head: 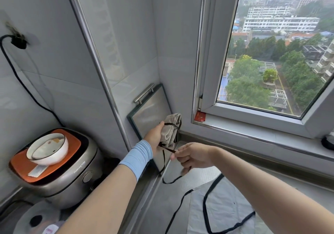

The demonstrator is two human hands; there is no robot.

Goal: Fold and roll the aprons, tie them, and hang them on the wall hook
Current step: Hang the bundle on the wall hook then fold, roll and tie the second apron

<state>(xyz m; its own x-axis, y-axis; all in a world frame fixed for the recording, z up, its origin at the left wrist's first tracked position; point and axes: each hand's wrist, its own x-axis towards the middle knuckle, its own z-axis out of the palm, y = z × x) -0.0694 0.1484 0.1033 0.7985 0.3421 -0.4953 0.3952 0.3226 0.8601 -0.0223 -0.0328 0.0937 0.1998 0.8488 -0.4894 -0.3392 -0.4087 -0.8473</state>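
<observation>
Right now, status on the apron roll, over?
Left hand grips rolled apron upright. Right hand pinches its black strap, pulled taut. Second apron flat on counter, unrolled.

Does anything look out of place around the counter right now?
A white bowl sits tilted on top of the rice cooker, an odd, tippy perch. A handled metal panel leans loose against the corner wall.

Grey rolled apron (171, 132) stands upright, black strap (171, 124) around it; second apron (222, 206) flat.
</observation>
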